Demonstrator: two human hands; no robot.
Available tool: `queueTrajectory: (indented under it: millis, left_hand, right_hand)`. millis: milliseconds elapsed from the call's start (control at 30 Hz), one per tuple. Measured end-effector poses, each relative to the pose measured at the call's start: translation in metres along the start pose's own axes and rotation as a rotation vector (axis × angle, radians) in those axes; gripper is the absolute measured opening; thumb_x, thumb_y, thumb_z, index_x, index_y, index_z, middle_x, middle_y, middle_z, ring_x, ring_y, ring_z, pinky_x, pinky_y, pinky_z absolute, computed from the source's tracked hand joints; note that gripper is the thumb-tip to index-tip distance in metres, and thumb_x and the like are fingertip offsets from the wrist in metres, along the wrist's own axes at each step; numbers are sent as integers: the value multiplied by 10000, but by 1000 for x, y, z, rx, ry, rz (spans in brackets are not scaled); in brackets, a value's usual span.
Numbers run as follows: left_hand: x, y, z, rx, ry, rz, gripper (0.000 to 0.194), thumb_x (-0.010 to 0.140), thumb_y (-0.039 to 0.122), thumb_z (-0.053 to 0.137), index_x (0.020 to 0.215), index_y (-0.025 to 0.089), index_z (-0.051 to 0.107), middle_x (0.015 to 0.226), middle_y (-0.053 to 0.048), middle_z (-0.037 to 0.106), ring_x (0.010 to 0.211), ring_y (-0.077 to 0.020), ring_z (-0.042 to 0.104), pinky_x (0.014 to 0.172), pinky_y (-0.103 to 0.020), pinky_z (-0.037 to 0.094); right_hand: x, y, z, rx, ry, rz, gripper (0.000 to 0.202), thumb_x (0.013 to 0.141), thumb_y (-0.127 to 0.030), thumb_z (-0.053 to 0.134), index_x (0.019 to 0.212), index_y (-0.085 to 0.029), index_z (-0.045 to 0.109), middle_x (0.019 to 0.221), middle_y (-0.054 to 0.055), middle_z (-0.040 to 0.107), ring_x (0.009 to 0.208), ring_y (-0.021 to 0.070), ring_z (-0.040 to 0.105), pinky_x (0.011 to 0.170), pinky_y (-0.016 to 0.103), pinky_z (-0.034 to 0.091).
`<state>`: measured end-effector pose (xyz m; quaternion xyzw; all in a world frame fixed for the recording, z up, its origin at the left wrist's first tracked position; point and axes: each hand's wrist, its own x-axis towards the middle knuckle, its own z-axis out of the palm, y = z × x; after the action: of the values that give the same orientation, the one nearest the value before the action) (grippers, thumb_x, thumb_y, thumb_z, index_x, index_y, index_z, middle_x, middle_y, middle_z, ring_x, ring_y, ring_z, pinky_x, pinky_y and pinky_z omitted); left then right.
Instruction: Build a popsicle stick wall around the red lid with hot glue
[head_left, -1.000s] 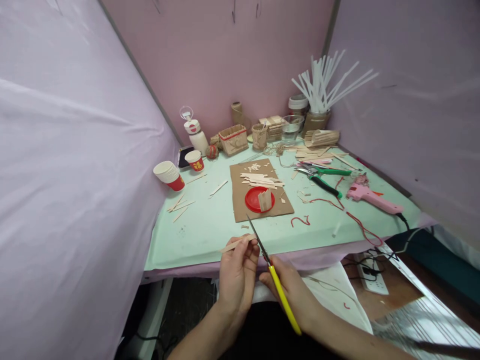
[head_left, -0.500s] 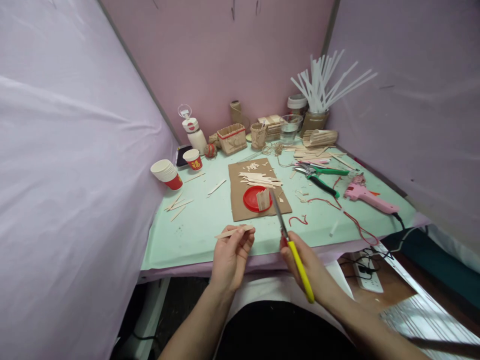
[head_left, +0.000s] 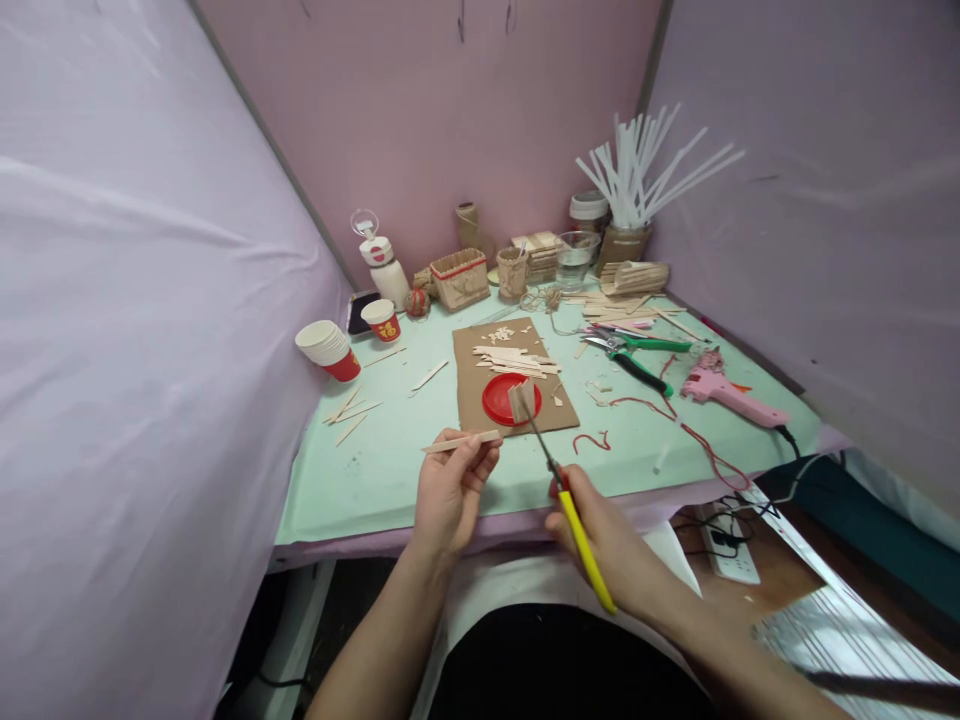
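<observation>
My left hand (head_left: 457, 485) pinches a flat pale wooden craft stick (head_left: 461, 441) between thumb and fingers, above the front edge of the table. My right hand (head_left: 589, 525) is closed around what looks like a file (head_left: 586, 553), with a long grey metal blade and a yellow handle lying back over the hand. In view, the blade tip overlaps a small panel of joined sticks (head_left: 517, 402) on a red round lid (head_left: 495, 400). The file and the held stick are apart. Beneath the lid lies a brown cardboard sheet (head_left: 472, 385), with a pile of cut sticks (head_left: 517, 360) behind it.
To the right lie green-handled pruning shears (head_left: 637, 370), red cord (head_left: 701, 440) and a pink glue gun (head_left: 735, 395) with its cable. Paper cups (head_left: 330, 350) and a white bottle (head_left: 384, 270) stand left. A stick basket (head_left: 460, 280) and a water bowl (head_left: 574, 262) line the back.
The file has swung left, its tip now crossing the stick panel. My left hand and its stick have risen slightly. The whole view has shifted a little.
</observation>
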<state>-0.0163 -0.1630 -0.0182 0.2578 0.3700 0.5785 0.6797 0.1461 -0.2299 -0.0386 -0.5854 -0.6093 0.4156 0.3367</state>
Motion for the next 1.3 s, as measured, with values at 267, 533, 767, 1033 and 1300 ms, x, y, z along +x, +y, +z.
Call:
queueTrajectory:
  millis: [267, 533, 767, 1033, 1300]
  left_hand:
    - [-22, -9, 11, -117, 16, -55, 187, 728, 200, 753, 710, 150, 574, 799, -12, 709, 784, -100, 672, 705, -186, 522]
    - [-25, -11, 10, -135, -19, -75, 156, 762, 189, 726, 720, 147, 581, 821, -15, 714, 804, -95, 668, 769, -209, 528]
    - [-25, -13, 7, -106, -19, -63, 182, 761, 198, 728, 709, 143, 563, 834, -28, 710, 800, -92, 659, 780, -219, 531]
    - [-29, -16, 8, -92, 4, -52, 170, 752, 203, 736, 717, 137, 584, 819, -20, 680, 812, -95, 649, 798, -224, 530]
    - [-34, -20, 11, -94, 32, -45, 150, 741, 211, 748, 736, 130, 622, 814, -16, 667, 793, -86, 638, 797, -214, 534]
  right_hand:
    - [-6, -1, 24, 30, -75, -11, 262, 868, -422, 526, 933, -230, 360, 741, -21, 531, 647, 165, 493, 597, 288, 368]
    - [-7, -1, 25, -13, -77, 1, 292, 870, -450, 531, 936, -231, 348, 741, -21, 529, 641, 167, 484, 592, 288, 349]
    - [-9, -4, 24, -68, -84, 44, 303, 861, -465, 549, 915, -237, 358, 751, -13, 556, 658, 175, 513, 594, 280, 331]
    - [-13, -8, 23, -96, -79, 57, 274, 870, -443, 530, 853, -244, 343, 686, -15, 560, 631, 183, 523, 575, 277, 310]
    - [-14, -7, 26, -6, -74, 55, 218, 880, -406, 488, 833, -250, 343, 692, -5, 592, 664, 199, 584, 615, 290, 368]
